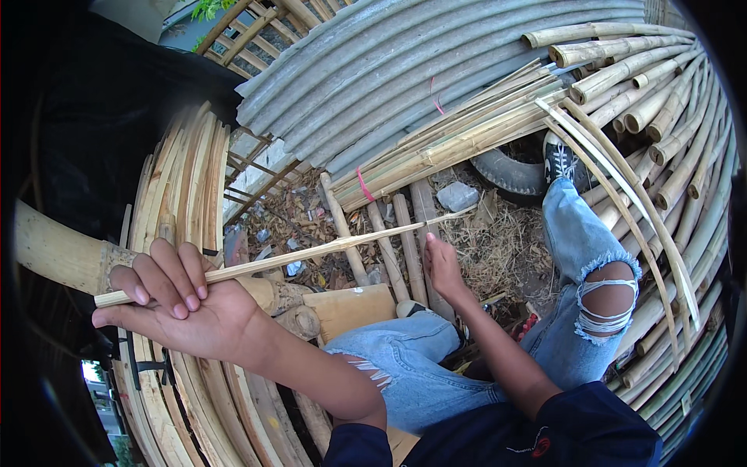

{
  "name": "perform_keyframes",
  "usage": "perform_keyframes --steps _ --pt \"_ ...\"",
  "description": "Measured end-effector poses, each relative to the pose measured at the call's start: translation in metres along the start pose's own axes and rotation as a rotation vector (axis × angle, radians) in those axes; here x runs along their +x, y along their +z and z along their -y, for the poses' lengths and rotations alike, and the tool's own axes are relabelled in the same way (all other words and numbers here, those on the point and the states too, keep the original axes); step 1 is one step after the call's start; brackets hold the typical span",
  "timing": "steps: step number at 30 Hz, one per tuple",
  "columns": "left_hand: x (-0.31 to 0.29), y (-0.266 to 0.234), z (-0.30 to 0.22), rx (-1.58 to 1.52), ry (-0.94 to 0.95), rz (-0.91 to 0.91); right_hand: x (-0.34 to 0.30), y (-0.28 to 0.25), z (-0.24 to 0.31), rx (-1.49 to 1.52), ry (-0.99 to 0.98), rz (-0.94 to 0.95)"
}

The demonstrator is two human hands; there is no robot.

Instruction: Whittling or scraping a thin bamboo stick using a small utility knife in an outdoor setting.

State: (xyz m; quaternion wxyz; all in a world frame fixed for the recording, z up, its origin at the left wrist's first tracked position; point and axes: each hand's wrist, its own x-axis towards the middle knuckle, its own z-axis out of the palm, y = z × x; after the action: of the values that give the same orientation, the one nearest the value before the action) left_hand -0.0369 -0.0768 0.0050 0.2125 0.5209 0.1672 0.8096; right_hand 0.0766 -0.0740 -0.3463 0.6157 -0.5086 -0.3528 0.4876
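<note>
My left hand [187,303] is turned palm up, its fingers curled over one end of a long, pale bamboo strip [311,248]. The strip slants up to the right across my front, with a node partway along and a thin far tip. Just below its thinner part, my right hand [443,268] is closed in a fist. A narrow sliver, perhaps a blade seen edge-on, rises from that fist to the strip; what the fist grips is mostly hidden. Under my left hand lies a thick bamboo pole [62,245].
Split bamboo slats [187,179] pile up at left. A bundle of strips [443,148] with a pink tie lies ahead, beside corrugated sheets [373,70] and a tyre [506,173]. Bamboo poles [677,148] and bent strips [638,187] fill the right. Leaves and a stone [457,196] cover the ground.
</note>
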Motion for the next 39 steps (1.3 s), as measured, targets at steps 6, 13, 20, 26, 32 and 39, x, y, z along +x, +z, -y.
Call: perform_keyframes --steps 6,13,20,26,32,39 --pt "0.000 0.003 0.001 -0.053 -0.016 0.007 0.036 -0.062 -0.036 -0.095 0.495 -0.091" --pt "0.000 -0.007 0.000 -0.047 -0.007 -0.030 -0.014 0.002 0.054 -0.232 -0.024 0.092" --pt "0.005 -0.013 0.006 -0.083 -0.044 -0.050 0.021 -0.056 -0.022 -0.576 0.037 -0.162" --pt "0.001 -0.015 -0.001 -0.121 -0.058 0.001 -0.026 0.001 0.078 -0.369 0.049 0.101" --pt "0.003 -0.014 -0.001 -0.145 -0.057 0.022 -0.012 -0.030 0.011 -0.445 0.046 -0.075" --pt "-0.001 -0.018 -0.002 -0.132 -0.055 0.005 -0.022 -0.010 0.064 -0.382 0.126 0.069"
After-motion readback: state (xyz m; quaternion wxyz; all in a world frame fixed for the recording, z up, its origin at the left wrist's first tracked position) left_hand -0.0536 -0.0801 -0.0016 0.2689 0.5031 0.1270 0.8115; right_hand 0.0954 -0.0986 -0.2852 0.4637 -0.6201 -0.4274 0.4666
